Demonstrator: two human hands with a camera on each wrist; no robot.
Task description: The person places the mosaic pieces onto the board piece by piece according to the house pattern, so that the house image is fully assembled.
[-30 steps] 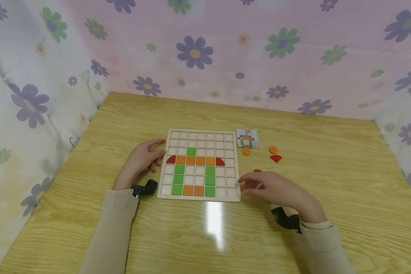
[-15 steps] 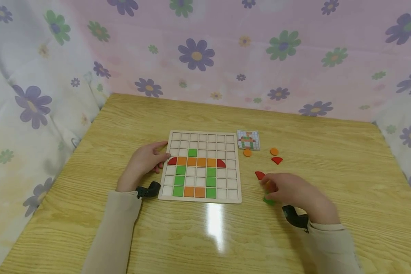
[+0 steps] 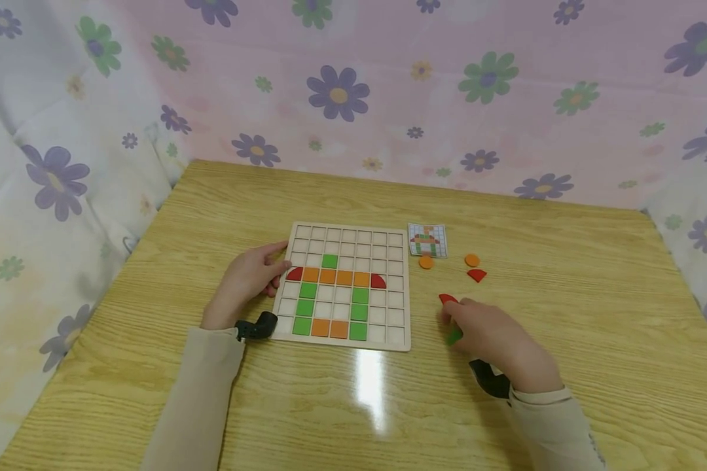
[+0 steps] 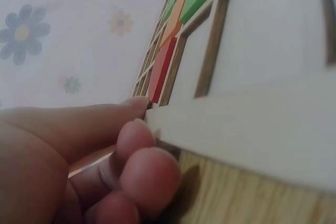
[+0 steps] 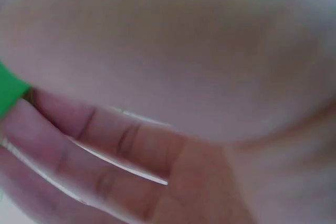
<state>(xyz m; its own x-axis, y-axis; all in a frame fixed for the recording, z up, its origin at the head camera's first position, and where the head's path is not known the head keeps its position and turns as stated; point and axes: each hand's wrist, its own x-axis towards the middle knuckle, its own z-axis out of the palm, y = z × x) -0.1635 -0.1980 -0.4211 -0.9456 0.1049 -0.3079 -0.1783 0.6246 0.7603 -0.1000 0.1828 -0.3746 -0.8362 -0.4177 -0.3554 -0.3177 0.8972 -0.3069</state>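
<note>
Grid board steadied by one hand; green tile picked up beside it.

Table [image 3: 565, 405] carries the grid board [image 3: 396, 288] at mid-width. Left hand [image 3: 249, 280] rests its fingers [image 4: 137, 136] against the board's left edge, apparently to stop it sliding. Right hand [image 3: 490, 330], off the board's right edge, pinches a green tile [image 3: 454, 337], lying between thumb and fingers. Red piece [image 3: 448, 299] lies just beyond. Pattern card [image 3: 427, 240] sits by the board's far right corner, readable as reference.

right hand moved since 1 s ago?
Yes. The right hand has shifted right, away from the puzzle board, and now sits by the red piece, pinching a green piece.
</note>
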